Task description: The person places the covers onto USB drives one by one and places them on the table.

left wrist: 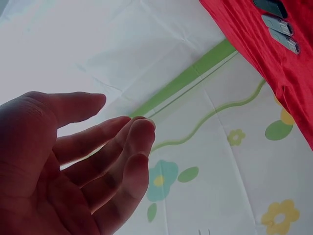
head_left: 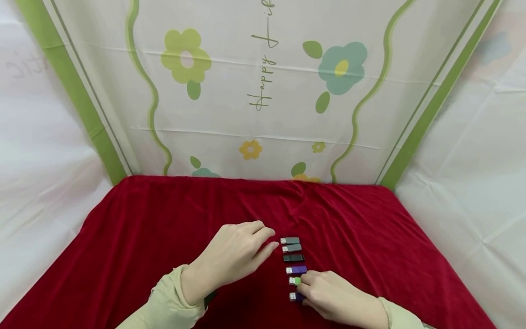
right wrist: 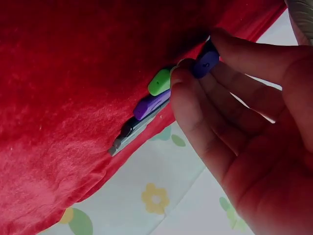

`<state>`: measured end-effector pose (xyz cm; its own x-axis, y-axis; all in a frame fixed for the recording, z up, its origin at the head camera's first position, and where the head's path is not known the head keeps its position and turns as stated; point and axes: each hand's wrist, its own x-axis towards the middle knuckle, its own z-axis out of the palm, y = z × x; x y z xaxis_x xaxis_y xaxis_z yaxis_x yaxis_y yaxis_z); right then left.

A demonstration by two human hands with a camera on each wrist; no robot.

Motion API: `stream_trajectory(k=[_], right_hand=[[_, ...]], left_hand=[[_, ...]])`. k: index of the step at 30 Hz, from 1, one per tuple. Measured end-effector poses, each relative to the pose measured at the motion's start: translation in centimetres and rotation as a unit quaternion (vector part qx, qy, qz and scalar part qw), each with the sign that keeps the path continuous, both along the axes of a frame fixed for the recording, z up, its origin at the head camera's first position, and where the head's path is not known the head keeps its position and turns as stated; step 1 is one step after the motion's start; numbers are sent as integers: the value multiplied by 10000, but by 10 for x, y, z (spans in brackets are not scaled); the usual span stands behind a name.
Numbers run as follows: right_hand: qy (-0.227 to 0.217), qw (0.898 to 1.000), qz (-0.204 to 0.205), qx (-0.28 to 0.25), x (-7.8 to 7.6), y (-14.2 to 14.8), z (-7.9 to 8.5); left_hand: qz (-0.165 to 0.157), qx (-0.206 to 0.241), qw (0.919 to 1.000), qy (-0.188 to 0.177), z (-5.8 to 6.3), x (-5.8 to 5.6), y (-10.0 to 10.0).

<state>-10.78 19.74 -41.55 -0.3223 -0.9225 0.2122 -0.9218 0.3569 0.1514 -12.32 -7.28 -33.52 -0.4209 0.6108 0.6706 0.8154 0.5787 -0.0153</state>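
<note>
Several USB flash drives lie in a column on red cloth, metal plugs mostly toward the left. From far to near in the head view come two grey drives (head_left: pixel 292 240) (right wrist: pixel 134 137), a black drive (head_left: pixel 293 258), a purple drive (head_left: pixel 299 270) and a green drive (head_left: pixel 294 281). Nearest is a dark blue drive (head_left: pixel 295 297), which my right hand (head_left: pixel 334 294) pinches between thumb and fingers; the right wrist view shows its rounded end (right wrist: pixel 206 64) there. My left hand (head_left: pixel 234 251) hovers left of the grey drives, fingers loosely bent and holding nothing.
The red cloth (head_left: pixel 164 219) covers the table in soft folds. Behind it hangs a white curtain (head_left: pixel 230 114) with printed flowers. White side sheets with green edging stand at left and right.
</note>
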Motion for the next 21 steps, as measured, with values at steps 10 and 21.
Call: stream_trajectory(k=[10, 21], right_hand=[[207, 9994, -265, -125, 2, 1, 7], [-155, 9889, -823, -1230, -24, 17, 31]], left_hand=[[-40, -261, 9993, -259, -8, -3, 8], [567, -800, 9933, -606, -48, -13, 5]])
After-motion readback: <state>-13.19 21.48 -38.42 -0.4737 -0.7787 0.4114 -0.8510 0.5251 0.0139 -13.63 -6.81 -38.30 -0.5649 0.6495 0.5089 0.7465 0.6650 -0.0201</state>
